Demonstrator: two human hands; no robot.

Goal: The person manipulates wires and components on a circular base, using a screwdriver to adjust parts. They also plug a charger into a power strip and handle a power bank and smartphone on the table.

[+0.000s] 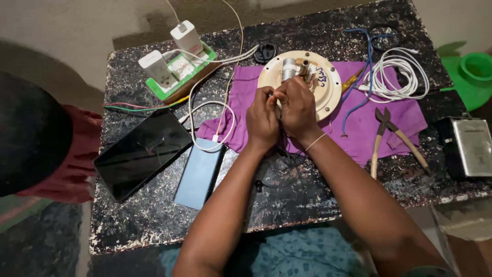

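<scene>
Nearest the camera, both forearms reach forward over the dark speckled surface (154, 215) and meet above a purple cloth (359, 123). The left hand (262, 120) is pinched shut on something small at its fingertips, apparently thin wires, though the exact item is too small to tell; the right hand (297, 107) is curled closed against it, its grip working the same spot. Just beyond the fingertips, touching or nearly so, lies the round cream-coloured disc (328, 82) with a metal shaft (289, 67) standing at its centre. A likely slip: the fine wires could snap or pull free if the pinch tugs too hard, and the disc could slide on the loose cloth. Left of the hands lie a blue power bank (199, 172) and a dark tablet (141, 154); to the right, pliers (389, 136). Farther back sit a coiled white cable (400, 74) and a green power strip (179, 72) with white chargers.
</scene>
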